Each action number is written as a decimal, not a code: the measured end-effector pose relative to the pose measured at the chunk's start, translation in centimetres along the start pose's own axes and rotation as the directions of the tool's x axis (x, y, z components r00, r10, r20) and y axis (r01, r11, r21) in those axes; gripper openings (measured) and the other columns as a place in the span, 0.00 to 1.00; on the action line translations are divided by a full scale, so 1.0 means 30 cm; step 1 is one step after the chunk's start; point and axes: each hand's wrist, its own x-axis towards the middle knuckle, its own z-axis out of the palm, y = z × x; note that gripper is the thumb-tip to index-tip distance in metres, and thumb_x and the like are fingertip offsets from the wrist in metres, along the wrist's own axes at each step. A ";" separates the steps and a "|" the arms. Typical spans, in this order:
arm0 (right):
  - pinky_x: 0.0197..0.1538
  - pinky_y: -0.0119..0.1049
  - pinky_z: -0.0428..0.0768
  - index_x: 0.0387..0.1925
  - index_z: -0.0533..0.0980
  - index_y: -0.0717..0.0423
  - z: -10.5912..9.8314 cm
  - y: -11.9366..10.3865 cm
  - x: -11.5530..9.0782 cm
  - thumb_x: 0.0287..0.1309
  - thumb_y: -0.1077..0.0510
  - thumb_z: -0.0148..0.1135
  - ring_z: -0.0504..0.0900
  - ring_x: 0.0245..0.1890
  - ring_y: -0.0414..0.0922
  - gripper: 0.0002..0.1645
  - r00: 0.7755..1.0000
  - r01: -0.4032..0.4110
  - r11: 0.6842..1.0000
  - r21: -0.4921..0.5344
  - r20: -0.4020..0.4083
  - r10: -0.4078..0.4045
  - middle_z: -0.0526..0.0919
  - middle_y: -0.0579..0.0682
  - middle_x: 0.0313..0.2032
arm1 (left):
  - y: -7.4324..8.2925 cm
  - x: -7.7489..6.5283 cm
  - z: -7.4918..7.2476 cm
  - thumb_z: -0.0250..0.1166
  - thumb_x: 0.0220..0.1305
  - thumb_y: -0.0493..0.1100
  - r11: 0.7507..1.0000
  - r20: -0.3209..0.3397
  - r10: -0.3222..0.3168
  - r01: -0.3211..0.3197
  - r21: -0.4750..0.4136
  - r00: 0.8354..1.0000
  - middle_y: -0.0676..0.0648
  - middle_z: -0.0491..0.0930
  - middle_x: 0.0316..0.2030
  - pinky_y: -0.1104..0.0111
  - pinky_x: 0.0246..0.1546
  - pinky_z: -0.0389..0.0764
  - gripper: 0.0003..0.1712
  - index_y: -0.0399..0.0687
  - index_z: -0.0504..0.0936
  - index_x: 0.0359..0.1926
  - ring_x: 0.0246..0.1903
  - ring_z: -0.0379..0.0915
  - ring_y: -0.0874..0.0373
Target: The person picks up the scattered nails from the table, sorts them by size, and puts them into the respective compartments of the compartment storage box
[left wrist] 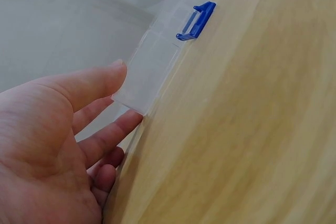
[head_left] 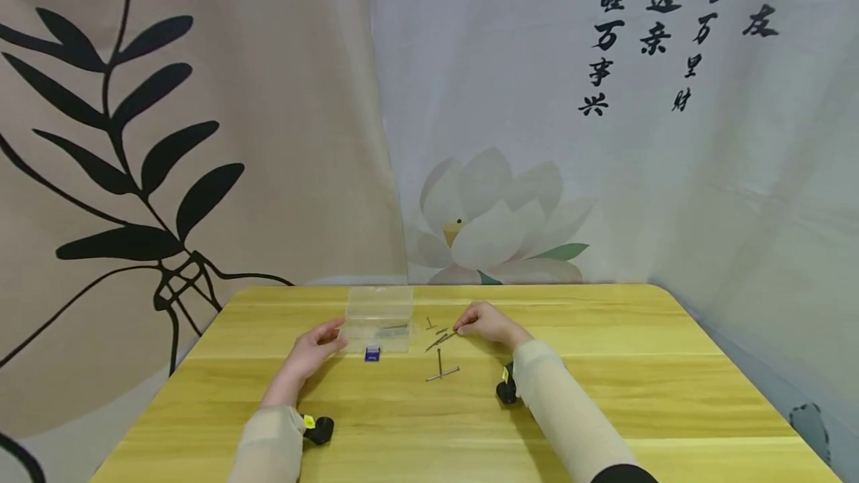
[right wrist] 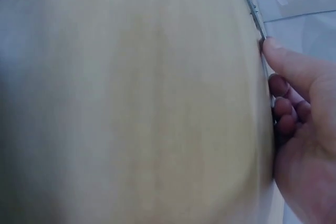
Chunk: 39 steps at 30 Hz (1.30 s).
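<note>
A clear plastic box [head_left: 377, 334] with its lid [head_left: 379, 302] raised stands toward the back of the table, a blue latch [left wrist: 197, 22] on its front. My left hand [head_left: 315, 352] touches the box's left end, thumb by the near corner and fingertips against the end wall. With thumb and forefinger, my right hand [head_left: 493, 324] pinches the end of a thin metal nail [right wrist: 252, 6], low over the table. Several loose nails [head_left: 439, 341] lie between that hand and the box. Nearer me, two nails [head_left: 441, 375] form a T shape. Inside the box lies another thin nail [head_left: 396, 327].
The wooden table [head_left: 604, 408] has a rounded far right corner. Behind it hangs a cloth backdrop [head_left: 302, 133] with printed leaves, a lotus and writing. A black wrist camera [head_left: 318, 431] is on the left wrist, another camera [head_left: 506, 386] on the right.
</note>
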 end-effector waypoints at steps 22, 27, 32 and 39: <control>0.48 0.42 0.77 0.44 0.83 0.61 -0.100 0.010 -0.029 0.65 0.59 0.61 0.79 0.44 0.45 0.11 0.997 -0.069 0.994 0.082 0.041 0.065 0.84 0.52 0.46 | 0.024 0.014 0.024 0.62 0.68 0.43 0.999 0.025 -0.019 0.020 -0.040 1.000 0.31 0.67 0.62 0.48 0.60 0.66 0.30 0.41 0.67 0.69 0.62 0.62 0.38; 0.45 0.42 0.77 0.45 0.82 0.63 -0.146 -0.011 -0.038 0.66 0.59 0.60 0.78 0.41 0.44 0.13 0.994 -0.112 0.987 0.115 0.007 0.112 0.83 0.55 0.47 | 0.022 0.010 0.022 0.62 0.69 0.43 0.999 0.026 -0.025 0.026 -0.037 0.999 0.31 0.67 0.62 0.48 0.60 0.65 0.31 0.40 0.67 0.69 0.62 0.62 0.38; 0.40 0.49 0.72 0.45 0.82 0.64 -0.188 -0.042 -0.035 0.66 0.59 0.60 0.72 0.32 0.46 0.13 0.992 -0.110 0.986 0.129 -0.053 0.118 0.83 0.60 0.46 | 0.020 0.003 0.019 0.61 0.69 0.43 0.999 0.032 -0.035 0.036 -0.032 0.999 0.31 0.66 0.63 0.46 0.60 0.64 0.31 0.40 0.66 0.69 0.62 0.61 0.38; 0.46 0.49 0.73 0.48 0.82 0.63 -0.241 -0.099 -0.015 0.66 0.57 0.60 0.76 0.45 0.57 0.15 0.992 -0.100 0.985 0.142 -0.066 0.111 0.82 0.56 0.49 | 0.012 -0.001 0.006 0.61 0.69 0.43 0.999 0.033 -0.038 0.039 -0.008 0.999 0.30 0.67 0.62 0.46 0.60 0.64 0.31 0.39 0.66 0.69 0.62 0.61 0.38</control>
